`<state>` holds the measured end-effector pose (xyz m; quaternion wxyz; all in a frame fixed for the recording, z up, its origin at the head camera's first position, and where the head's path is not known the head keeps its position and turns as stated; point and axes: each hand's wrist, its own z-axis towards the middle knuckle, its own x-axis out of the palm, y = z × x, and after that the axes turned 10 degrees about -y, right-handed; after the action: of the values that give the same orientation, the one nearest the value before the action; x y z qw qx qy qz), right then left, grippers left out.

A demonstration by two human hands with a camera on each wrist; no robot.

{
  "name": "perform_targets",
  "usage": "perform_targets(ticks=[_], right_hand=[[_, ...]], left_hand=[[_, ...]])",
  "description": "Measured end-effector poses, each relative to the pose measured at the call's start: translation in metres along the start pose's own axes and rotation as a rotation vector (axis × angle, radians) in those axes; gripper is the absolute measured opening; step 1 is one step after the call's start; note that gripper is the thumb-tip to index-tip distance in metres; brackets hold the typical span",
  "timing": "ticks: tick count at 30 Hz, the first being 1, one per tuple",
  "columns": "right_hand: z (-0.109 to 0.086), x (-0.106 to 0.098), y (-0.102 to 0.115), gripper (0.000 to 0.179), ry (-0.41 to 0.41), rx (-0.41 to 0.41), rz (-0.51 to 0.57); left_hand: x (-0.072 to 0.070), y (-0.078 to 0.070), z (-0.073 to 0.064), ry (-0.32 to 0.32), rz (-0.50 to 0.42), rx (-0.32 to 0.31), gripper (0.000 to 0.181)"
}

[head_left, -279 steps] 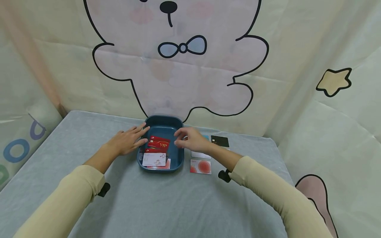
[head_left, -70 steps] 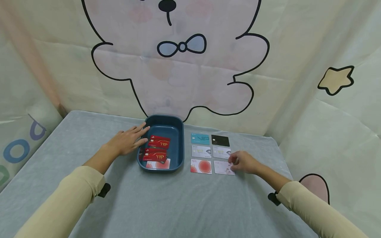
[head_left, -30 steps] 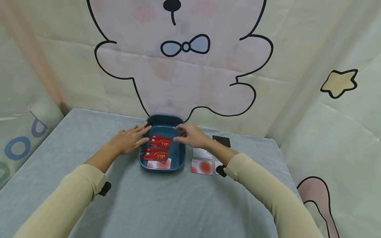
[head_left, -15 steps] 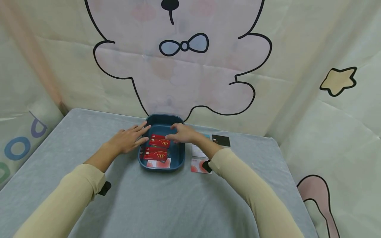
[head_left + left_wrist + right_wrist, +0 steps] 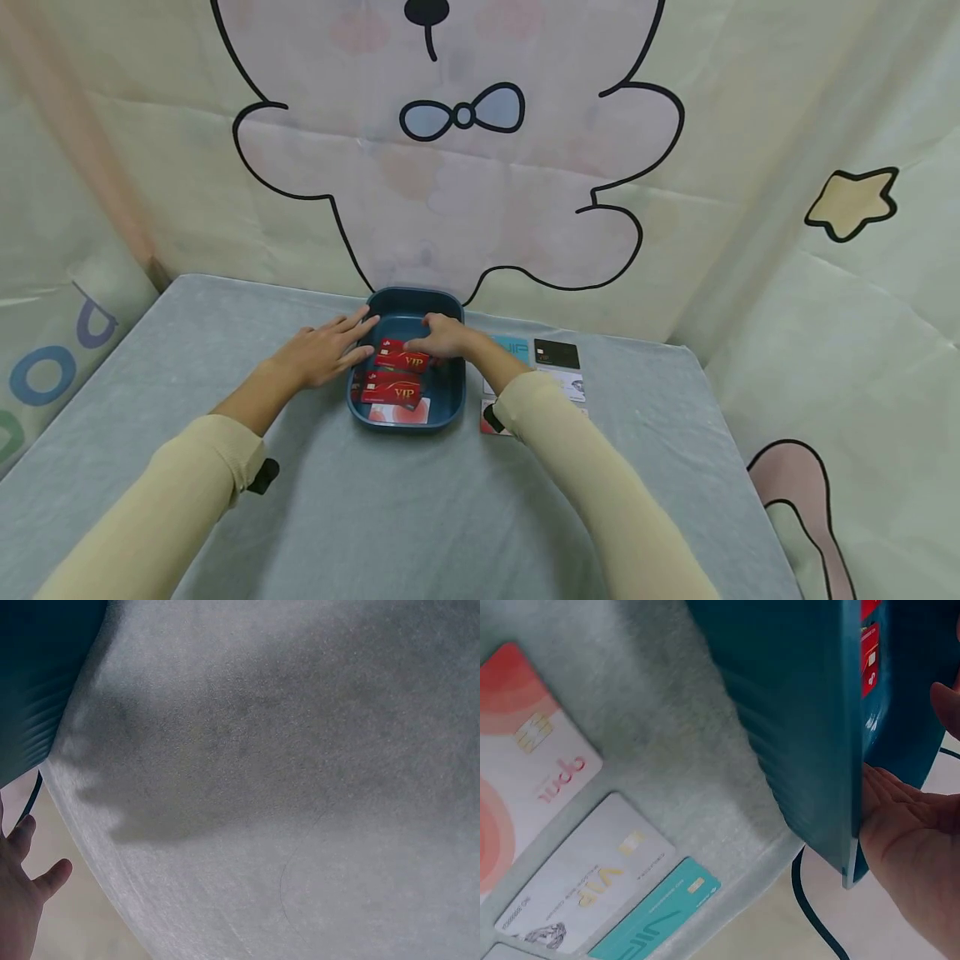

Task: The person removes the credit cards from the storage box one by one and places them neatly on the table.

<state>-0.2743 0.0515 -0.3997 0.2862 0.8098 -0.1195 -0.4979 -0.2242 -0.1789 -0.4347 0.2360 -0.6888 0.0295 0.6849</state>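
My right hand (image 5: 444,337) reaches into the blue tray (image 5: 405,304) over its right rim. The thumb is at the upper red VIP card (image 5: 393,357), with the index finger spread away from it. In the right wrist view the palm lies along the tray wall; the fingertips' contact is hidden. A lower red VIP card (image 5: 392,390) overlaps a pink-circle card (image 5: 397,413) near the front of the tray. My left hand (image 5: 322,354) rests on the tray's left rim, fingers extended. It also shows partly in the left wrist view.
Right of the tray lie a teal VIP card (image 5: 512,347), a black card (image 5: 557,354), and a white VIP card (image 5: 566,385). My right forearm partly covers other cards, including a pink-circle card (image 5: 525,712). Grey-blue cloth (image 5: 360,508) covers the table.
A white card from the tray now belongs to the card rows on the table. My right hand has gone from those rows leftward into the tray. My left hand stays put.
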Motion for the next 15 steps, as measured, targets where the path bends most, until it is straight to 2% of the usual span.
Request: perform_targets(ticks=[9,15], right_hand=[[0.005,0.009,0.009,0.072,-0.051,0.123,-0.032],[0.008,0.012,0.016,0.062,-0.113,0.224,0.03]], left_hand=[[0.0,-0.001,0.0,0.001,0.0,0.001,0.065],[0.001,0.001,0.0,-0.011,-0.004,0.003,0.065]])
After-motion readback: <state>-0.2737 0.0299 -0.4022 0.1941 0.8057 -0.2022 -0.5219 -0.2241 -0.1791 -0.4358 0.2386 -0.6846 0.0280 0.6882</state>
